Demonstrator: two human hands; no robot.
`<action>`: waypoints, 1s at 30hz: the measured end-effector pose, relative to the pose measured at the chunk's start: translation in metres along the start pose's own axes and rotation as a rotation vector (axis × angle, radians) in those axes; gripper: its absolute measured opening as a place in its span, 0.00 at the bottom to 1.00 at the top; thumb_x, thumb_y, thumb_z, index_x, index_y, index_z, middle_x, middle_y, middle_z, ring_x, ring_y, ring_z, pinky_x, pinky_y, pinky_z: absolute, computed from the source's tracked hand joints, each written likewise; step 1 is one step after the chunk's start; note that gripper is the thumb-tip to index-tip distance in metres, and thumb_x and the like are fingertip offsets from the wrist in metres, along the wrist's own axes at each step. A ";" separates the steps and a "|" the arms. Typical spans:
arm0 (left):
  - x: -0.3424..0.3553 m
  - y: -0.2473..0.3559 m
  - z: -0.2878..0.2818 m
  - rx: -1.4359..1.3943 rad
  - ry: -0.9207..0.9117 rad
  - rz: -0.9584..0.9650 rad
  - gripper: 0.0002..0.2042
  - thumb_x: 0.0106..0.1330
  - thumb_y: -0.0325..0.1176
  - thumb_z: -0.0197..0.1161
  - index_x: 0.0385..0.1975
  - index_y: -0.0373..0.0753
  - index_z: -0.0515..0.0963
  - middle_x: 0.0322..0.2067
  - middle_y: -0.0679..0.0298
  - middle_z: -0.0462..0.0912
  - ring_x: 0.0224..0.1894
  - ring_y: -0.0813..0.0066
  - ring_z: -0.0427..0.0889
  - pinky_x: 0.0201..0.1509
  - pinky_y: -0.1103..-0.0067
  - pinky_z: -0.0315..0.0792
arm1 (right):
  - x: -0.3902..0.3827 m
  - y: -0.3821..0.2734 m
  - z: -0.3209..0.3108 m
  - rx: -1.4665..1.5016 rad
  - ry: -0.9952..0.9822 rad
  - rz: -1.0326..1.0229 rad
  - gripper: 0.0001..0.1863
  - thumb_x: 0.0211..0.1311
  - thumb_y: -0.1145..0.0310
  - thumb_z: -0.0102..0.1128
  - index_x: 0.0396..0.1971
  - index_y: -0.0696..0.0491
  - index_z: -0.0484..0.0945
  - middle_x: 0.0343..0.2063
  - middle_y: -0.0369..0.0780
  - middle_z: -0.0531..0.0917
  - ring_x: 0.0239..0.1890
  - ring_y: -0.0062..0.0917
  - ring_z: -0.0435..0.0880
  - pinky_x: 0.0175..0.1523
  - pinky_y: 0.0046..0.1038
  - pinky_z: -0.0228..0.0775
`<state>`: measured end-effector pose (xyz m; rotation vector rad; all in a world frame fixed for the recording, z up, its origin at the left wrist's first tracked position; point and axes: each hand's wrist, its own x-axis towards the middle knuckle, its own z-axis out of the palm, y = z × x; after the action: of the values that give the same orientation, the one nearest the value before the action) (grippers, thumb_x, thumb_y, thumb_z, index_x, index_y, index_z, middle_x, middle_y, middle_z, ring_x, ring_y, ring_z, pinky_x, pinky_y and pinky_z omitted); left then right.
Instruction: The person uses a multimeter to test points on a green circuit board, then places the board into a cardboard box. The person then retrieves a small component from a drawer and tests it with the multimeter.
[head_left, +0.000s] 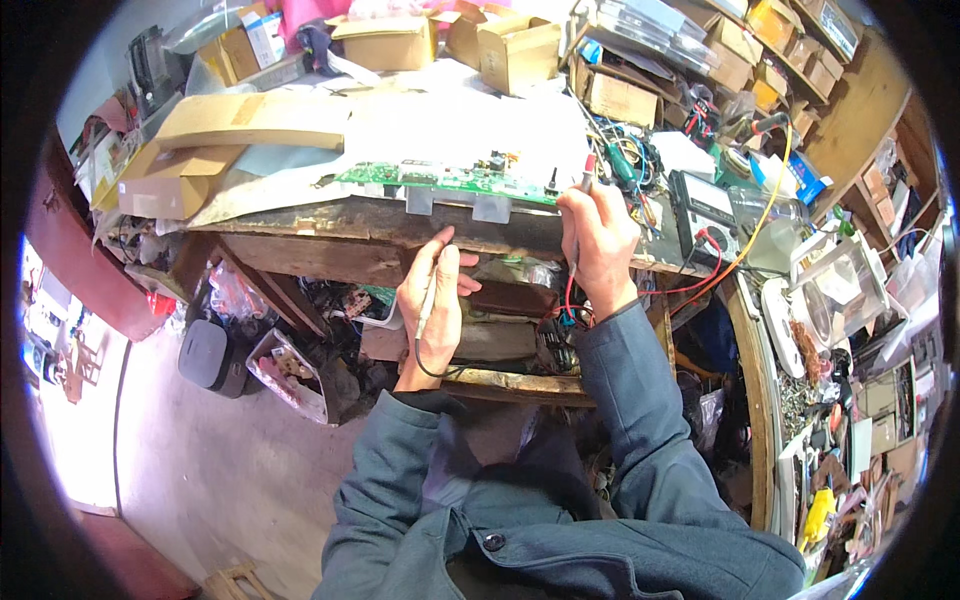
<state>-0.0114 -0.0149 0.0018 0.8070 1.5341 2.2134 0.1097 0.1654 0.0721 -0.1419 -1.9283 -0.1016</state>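
Note:
A green circuit board [450, 180] lies along the bench's front edge, with pale translucent tabs below it. My left hand [430, 310] is below the edge, closed on a pale test probe [430, 298] with a dark lead. My right hand [600, 240] is at the board's right end, fingers wrapped round a red-and-grey probe [589, 172] with a red lead hanging below. To the right sits a grey-and-black multimeter [702, 215] with red and dark leads plugged into it.
Cardboard boxes [515, 55] and flat card strips [240, 120] cover the bench's back and left. Tangled wires [625, 160] and tools are heaped right. A crowded side shelf [830, 400] runs down the right. Below the bench are a dark bin [205, 360] and a box [285, 375].

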 end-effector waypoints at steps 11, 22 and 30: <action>0.000 -0.001 0.003 0.075 -0.043 0.002 0.24 0.83 0.44 0.56 0.70 0.36 0.74 0.39 0.58 0.89 0.30 0.78 0.85 0.37 0.81 0.78 | -0.012 0.011 -0.011 0.032 -0.176 0.046 0.16 0.44 0.78 0.73 0.36 0.49 0.81 0.37 0.40 0.82 0.41 0.38 0.85 0.40 0.38 0.79; 0.000 -0.004 -0.002 0.087 -0.039 0.008 0.24 0.83 0.46 0.56 0.69 0.36 0.74 0.39 0.57 0.88 0.31 0.77 0.85 0.38 0.80 0.78 | -0.005 0.011 -0.026 0.266 -0.204 0.203 0.20 0.60 0.61 0.79 0.46 0.53 0.79 0.50 0.48 0.84 0.55 0.44 0.83 0.62 0.41 0.74; 0.000 -0.003 -0.001 0.101 -0.019 0.017 0.23 0.83 0.45 0.55 0.68 0.36 0.75 0.40 0.56 0.88 0.31 0.77 0.85 0.38 0.80 0.78 | -0.013 0.020 -0.017 0.291 -0.281 0.451 0.29 0.63 0.53 0.77 0.52 0.56 0.75 0.48 0.49 0.82 0.54 0.42 0.82 0.60 0.39 0.73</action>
<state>-0.0117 -0.0147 -0.0010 0.8713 1.6468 2.1489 0.1332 0.1823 0.0659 -0.4077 -2.1163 0.5218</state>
